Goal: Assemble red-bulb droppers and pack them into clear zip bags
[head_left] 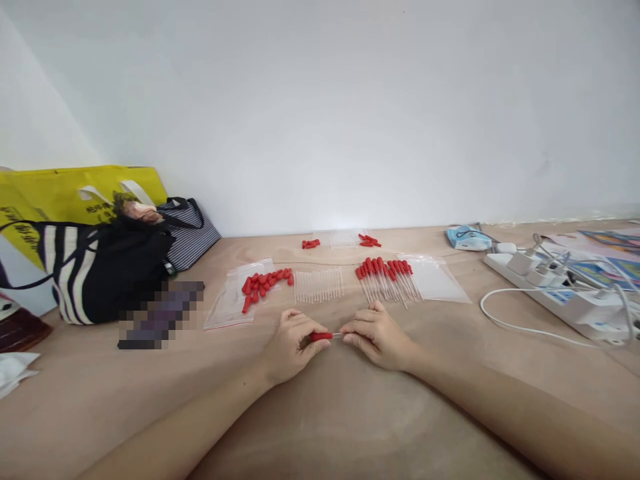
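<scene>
Close to the table's front, my left hand (296, 343) pinches a red rubber dropper bulb (321, 337). My right hand (376, 335) is closed on a clear dropper tube (337, 335), whose left end meets or enters the bulb; the exact join is too small to make out. Loose red bulbs (265, 283) lie on a clear plastic bag (230, 297) beyond my left hand. A row of clear tubes (319, 285) lies in the middle. Beyond my right hand, several droppers with red bulbs (383, 270) lie side by side, their tubes towards me.
At the back are small red bulbs (311, 245) and more clear tubes (344, 240). Another clear bag (440, 280) lies right of the droppers. A power strip (555, 300) with cables and a blue mask (469, 237) are at right. A black bag (110, 267) and yellow bag (65, 190) stand left.
</scene>
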`<state>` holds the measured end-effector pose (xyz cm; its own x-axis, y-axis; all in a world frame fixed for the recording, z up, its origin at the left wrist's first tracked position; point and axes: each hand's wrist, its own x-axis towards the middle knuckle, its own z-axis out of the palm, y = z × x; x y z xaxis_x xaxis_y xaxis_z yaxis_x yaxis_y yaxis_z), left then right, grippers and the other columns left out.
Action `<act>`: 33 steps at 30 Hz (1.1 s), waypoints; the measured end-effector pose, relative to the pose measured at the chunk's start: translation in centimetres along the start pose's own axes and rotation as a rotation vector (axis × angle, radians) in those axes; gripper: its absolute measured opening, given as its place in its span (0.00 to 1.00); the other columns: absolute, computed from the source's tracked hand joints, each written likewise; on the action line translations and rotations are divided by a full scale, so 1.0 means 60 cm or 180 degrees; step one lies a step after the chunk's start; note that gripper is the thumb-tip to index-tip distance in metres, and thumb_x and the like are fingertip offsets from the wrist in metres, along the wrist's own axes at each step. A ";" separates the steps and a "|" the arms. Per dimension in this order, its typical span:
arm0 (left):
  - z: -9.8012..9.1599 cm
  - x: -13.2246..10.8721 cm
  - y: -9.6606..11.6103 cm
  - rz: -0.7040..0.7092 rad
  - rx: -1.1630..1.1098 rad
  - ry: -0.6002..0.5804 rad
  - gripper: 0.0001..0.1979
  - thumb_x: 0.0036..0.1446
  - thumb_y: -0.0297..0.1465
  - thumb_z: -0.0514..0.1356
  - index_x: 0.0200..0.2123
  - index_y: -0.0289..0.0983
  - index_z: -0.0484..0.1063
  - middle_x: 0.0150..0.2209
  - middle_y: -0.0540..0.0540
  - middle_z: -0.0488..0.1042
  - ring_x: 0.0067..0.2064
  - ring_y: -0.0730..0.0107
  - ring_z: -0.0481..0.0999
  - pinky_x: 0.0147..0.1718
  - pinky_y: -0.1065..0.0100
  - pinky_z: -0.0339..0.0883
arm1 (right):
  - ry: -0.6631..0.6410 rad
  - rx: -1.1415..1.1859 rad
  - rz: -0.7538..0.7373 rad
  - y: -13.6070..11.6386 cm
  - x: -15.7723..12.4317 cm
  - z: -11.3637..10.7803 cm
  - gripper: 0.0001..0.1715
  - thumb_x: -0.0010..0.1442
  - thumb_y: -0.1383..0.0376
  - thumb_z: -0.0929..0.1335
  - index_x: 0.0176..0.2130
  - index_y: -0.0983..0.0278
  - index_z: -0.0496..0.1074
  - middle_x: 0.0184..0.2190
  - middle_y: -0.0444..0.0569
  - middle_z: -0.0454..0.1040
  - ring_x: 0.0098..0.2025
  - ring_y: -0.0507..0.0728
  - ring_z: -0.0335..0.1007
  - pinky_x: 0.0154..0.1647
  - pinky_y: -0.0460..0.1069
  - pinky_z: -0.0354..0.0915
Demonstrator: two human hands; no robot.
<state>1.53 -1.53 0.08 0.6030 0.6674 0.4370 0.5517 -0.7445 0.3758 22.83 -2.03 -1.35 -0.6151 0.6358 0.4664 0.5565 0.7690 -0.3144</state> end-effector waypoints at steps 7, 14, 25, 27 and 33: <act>0.002 -0.003 0.000 0.0056 0.0221 0.0108 0.04 0.53 0.32 0.56 0.33 0.39 0.69 0.28 0.52 0.74 0.31 0.71 0.71 0.43 0.60 0.53 | 0.0143 -0.0827 -0.0291 -0.008 0.001 0.000 0.11 0.58 0.64 0.60 0.34 0.63 0.70 0.27 0.47 0.70 0.33 0.53 0.60 0.35 0.50 0.45; 0.004 -0.004 -0.013 -0.0757 0.0081 0.0319 0.22 0.51 0.31 0.56 0.50 0.40 0.55 0.41 0.45 0.66 0.35 0.67 0.69 0.29 0.67 0.64 | 0.0766 -0.1010 0.1402 0.060 0.020 -0.046 0.12 0.57 0.63 0.59 0.33 0.63 0.70 0.31 0.48 0.72 0.36 0.55 0.64 0.36 0.49 0.49; 0.001 0.000 -0.015 -0.0663 0.0017 -0.0097 0.16 0.53 0.29 0.54 0.46 0.40 0.58 0.44 0.44 0.63 0.39 0.65 0.68 0.38 0.62 0.65 | 0.0618 -0.1181 0.3154 0.154 0.022 -0.058 0.15 0.54 0.61 0.60 0.40 0.62 0.68 0.34 0.49 0.74 0.39 0.59 0.67 0.38 0.51 0.50; 0.001 0.000 -0.015 -0.0622 0.0023 -0.0089 0.14 0.53 0.29 0.54 0.44 0.39 0.60 0.44 0.45 0.64 0.40 0.65 0.68 0.39 0.61 0.64 | 0.0586 -0.1188 0.3201 0.155 0.020 -0.056 0.15 0.54 0.60 0.60 0.40 0.62 0.68 0.34 0.49 0.74 0.39 0.59 0.67 0.38 0.52 0.50; -0.005 0.005 -0.010 -0.0554 0.0096 -0.0114 0.08 0.53 0.29 0.54 0.39 0.38 0.65 0.41 0.45 0.65 0.41 0.64 0.68 0.40 0.62 0.64 | 0.0604 -0.1234 0.3146 0.150 0.021 -0.058 0.14 0.54 0.61 0.60 0.39 0.62 0.69 0.35 0.49 0.74 0.39 0.58 0.67 0.38 0.51 0.50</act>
<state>1.21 -0.87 0.23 0.5167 0.7866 0.3380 0.6662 -0.6174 0.4183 28.98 5.47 -0.73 0.2820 0.9175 0.2805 0.9188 -0.1741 -0.3543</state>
